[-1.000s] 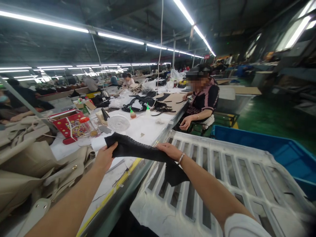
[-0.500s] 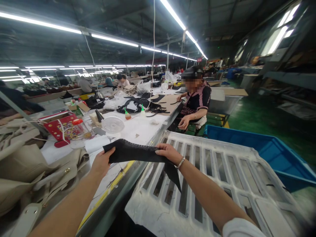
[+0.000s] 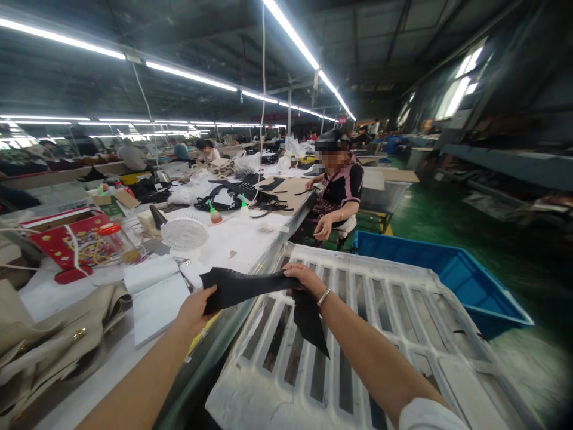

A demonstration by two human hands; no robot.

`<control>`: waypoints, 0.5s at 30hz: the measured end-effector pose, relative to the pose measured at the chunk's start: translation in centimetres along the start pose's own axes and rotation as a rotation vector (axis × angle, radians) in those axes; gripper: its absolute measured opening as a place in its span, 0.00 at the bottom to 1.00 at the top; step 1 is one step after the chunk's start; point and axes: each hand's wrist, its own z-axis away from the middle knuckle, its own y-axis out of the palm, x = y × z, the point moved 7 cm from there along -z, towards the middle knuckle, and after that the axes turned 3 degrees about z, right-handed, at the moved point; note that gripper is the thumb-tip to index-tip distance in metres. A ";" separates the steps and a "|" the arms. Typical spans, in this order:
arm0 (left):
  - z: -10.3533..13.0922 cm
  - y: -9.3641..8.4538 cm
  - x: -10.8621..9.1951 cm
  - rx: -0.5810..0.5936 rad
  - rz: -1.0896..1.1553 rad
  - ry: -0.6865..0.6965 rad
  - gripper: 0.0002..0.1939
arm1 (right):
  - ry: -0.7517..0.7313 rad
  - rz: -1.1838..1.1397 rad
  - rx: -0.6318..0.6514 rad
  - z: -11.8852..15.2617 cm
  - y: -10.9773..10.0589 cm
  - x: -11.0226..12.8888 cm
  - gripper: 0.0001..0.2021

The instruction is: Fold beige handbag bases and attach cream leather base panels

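Two pinches, one black strip (image 3: 246, 288)

Head view: the strip hangs between table (image 3: 239, 239) and rack (image 3: 250, 385). Left hand (image 3: 196, 312) has fingers closed on one end; right hand (image 3: 308, 280) pinches farther along, loose end (image 3: 308, 322) drooping. The wide grip probably keeps the middle stretched.

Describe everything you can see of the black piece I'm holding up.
The black piece is a long, matte, flexible strip, perhaps fabric or thin leather. Faint pale marks run near its upper edge. It spans the gap between your left hand, which pinches its wider end, and your right hand. Beyond your right fingers a flap hangs down to a point, above the white slatted rack.
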 end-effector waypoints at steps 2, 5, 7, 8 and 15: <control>0.0 2.1 2.6 0.054 -0.132 -0.108 0.09 | 0.008 0.012 -0.059 -0.7 -2.9 0.6 0.06; 0.7 5.3 6.0 0.149 -0.324 -0.154 0.16 | 0.021 0.007 -0.218 -1.5 -8.3 1.4 0.08; 1.5 7.0 7.8 0.224 -0.494 -0.110 0.19 | 0.026 -0.007 -0.359 -1.9 -12.2 1.7 0.10; 1.9 7.6 8.7 0.270 -0.576 -0.087 0.19 | 0.026 -0.018 -0.433 -2.0 -14.0 1.8 0.11; 3.7 4.2 12.4 0.335 -0.711 -0.083 0.17 | -0.038 -0.126 -0.734 -2.7 -21.4 1.8 0.12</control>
